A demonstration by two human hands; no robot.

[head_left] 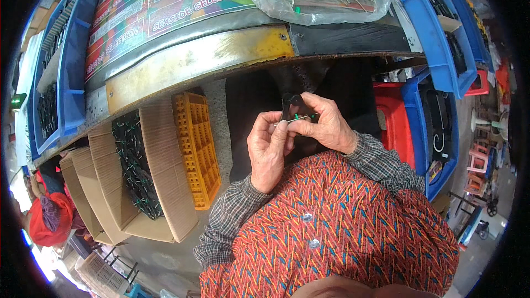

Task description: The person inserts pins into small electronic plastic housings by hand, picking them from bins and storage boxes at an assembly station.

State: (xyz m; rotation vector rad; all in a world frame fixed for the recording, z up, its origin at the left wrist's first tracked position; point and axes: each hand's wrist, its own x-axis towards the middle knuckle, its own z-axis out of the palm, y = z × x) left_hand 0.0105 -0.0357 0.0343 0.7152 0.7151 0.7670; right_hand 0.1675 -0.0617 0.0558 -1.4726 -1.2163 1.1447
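Note:
In front of my chest, my left hand (267,152) and my right hand (330,125) meet with fingertips almost touching. Between them is a small dark part with a rounded top (291,101), its lower portion hidden by my fingers. My left thumb and fingers close around its lower side. A thin metal pin with a green piece on it (297,116) crosses at my fingertips, pinched on the right by my right thumb and fingers. Exactly how the pin meets the dark part is too small to tell.
A clear plastic bag (265,1) of green-headed pins lies on the workbench (193,58). Blue crates stand left (70,99) and right (439,60). Below are a cardboard box (171,187) of dark parts with green bits, a yellow crate (199,149) and a red stool (395,118).

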